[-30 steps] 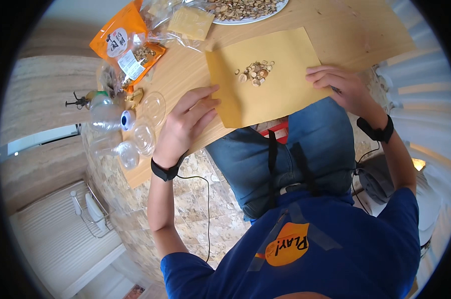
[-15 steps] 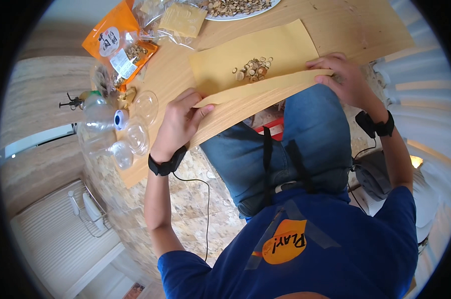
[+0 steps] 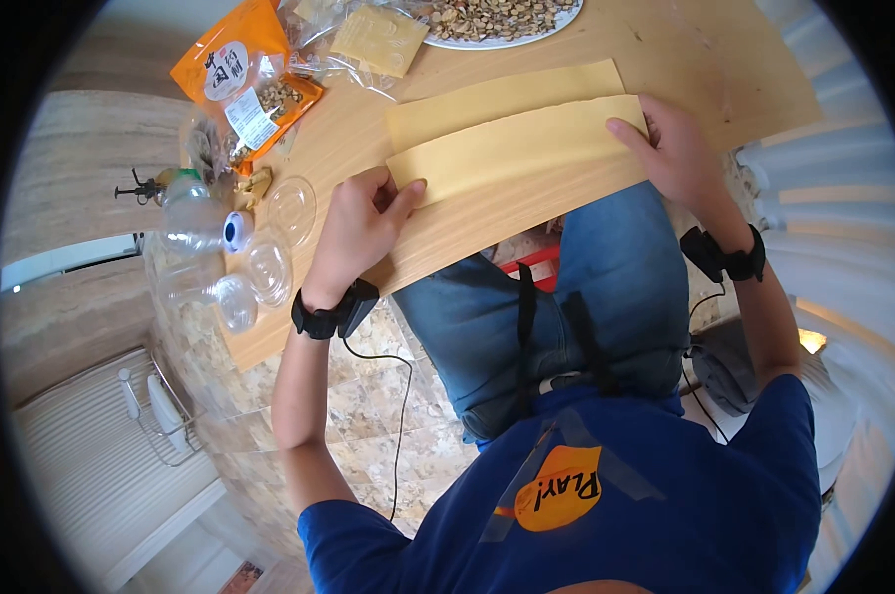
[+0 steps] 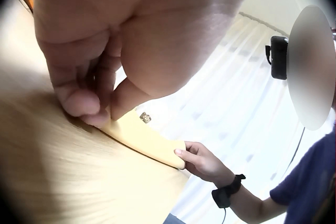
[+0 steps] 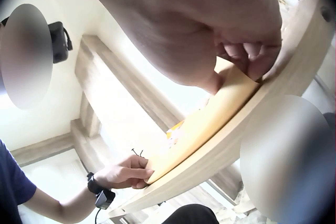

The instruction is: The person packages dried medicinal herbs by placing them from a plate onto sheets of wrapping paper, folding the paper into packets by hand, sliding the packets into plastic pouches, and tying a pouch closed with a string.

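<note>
A sheet of yellow-brown paper lies near the table's front edge, its near part folded up and over toward the back. The far strip of the sheet shows behind the fold's top edge, and the dried slices seen on it earlier are hidden under the flap. My left hand pinches the flap's left end, thumb on the near face and fingers curled. At the right end my right hand pinches the paper, its thumb lying over the front. Both wrist views show the paper held between the two hands.
A white plate of dried slices stands at the back. To the left are an orange pouch, a clear wrapper with yellow paper packets, clear plastic cups, round lids and a spray bottle. The wooden table ends before my lap.
The paper's near edge was lifted and folded away from me over the slices, which are now covered. Both hands turned with it, thumbs coming round to the near face.
</note>
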Demonstrator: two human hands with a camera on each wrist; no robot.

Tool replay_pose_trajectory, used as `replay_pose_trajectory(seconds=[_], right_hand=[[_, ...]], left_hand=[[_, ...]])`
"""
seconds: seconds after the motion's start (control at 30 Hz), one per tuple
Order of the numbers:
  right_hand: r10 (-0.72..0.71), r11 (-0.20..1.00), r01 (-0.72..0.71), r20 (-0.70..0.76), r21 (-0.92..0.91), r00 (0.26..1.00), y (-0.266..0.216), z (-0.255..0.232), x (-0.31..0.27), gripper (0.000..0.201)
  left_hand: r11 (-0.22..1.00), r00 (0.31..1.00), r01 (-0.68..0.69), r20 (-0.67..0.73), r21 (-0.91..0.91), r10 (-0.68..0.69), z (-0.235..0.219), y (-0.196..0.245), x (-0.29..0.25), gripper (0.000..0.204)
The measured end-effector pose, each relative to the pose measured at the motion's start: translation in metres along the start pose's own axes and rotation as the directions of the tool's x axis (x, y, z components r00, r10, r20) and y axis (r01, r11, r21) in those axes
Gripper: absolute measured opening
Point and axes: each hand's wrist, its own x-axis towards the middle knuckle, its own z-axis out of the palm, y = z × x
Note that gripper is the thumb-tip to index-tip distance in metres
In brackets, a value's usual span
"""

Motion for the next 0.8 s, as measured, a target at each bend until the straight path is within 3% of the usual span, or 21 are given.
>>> replay_pose_trajectory(seconds=[0.07, 0.17, 0.23, 0.27, 0.37, 0.43, 0.5, 0.57, 0.63, 0.67, 0.7, 0.73, 0.77, 0.8], right_hand=[[-0.127, 0.973, 0.128, 0.016, -0.191, 0.992, 0.013, 0.004, 0.004, 0.032], [-0.170, 0.956, 0.158, -0.028, -0.245, 0.985, 0.014, 0.009, 0.005, 0.034], [-0.116, 0.969, 0.110, -0.016, -0.220, 0.993, 0.004, 0.010, 0.006, 0.034], [-0.062, 0.979, 0.059, -0.009, -0.193, 0.998, 0.001, 0.010, 0.006, 0.035], [-0.082, 0.975, 0.081, 0.005, -0.208, 0.997, 0.006, 0.013, 0.010, 0.033], [-0.074, 0.973, 0.071, -0.009, -0.221, 0.997, 0.006, 0.013, 0.011, 0.035], [-0.070, 0.970, 0.063, -0.023, -0.235, 0.997, 0.009, 0.014, 0.013, 0.038], [-0.263, 0.943, 0.213, -0.177, -0.257, 0.948, 0.016, 0.022, 0.014, 0.043], [-0.335, 0.894, 0.255, -0.173, -0.367, 0.926, 0.001, 0.022, 0.010, 0.043], [-0.402, 0.834, 0.289, -0.161, -0.469, 0.901, -0.009, 0.023, 0.008, 0.044], [-0.400, 0.836, 0.290, -0.156, -0.466, 0.903, -0.017, 0.025, 0.006, 0.044], [-0.419, 0.771, 0.306, -0.083, -0.559, 0.904, -0.026, 0.027, 0.005, 0.046], [-0.432, 0.692, 0.325, -0.009, -0.644, 0.902, -0.033, 0.029, 0.005, 0.051], [-0.434, 0.691, 0.328, -0.007, -0.644, 0.901, -0.037, 0.030, 0.006, 0.051]], left_hand=[[1.000, 1.000, -0.011, 0.006, 0.014, 0.011, 0.000, 0.000, 0.004, 0.037], [0.995, 0.998, 0.036, 0.050, -0.094, -0.031, -0.002, 0.002, 0.009, 0.037], [0.965, 0.976, 0.198, 0.124, -0.172, -0.178, -0.008, 0.013, 0.010, 0.037], [0.964, 0.976, 0.199, 0.125, -0.175, -0.179, -0.007, 0.016, 0.010, 0.037], [0.963, 0.973, 0.218, 0.116, -0.160, -0.201, -0.005, 0.017, 0.011, 0.036], [0.985, 0.998, 0.051, 0.035, 0.167, -0.058, -0.001, 0.011, 0.013, 0.033], [0.972, 0.998, 0.051, -0.045, 0.229, -0.042, 0.004, 0.014, 0.010, 0.029], [0.956, 0.992, 0.058, -0.125, 0.289, -0.022, 0.008, 0.019, 0.005, 0.029], [0.865, 0.930, -0.217, -0.174, 0.452, 0.324, 0.012, 0.023, 0.000, 0.044], [0.867, 0.931, -0.213, -0.175, 0.451, 0.320, 0.013, 0.029, -0.001, 0.044], [0.733, 0.870, -0.403, -0.021, 0.548, 0.493, 0.009, 0.044, -0.002, 0.055], [0.555, 0.764, -0.574, 0.150, 0.602, 0.627, 0.009, 0.052, -0.003, 0.068], [0.558, 0.767, -0.572, 0.149, 0.601, 0.624, 0.016, 0.051, -0.001, 0.068], [0.615, 0.748, -0.650, 0.229, 0.446, 0.623, 0.024, 0.047, 0.004, 0.076]])
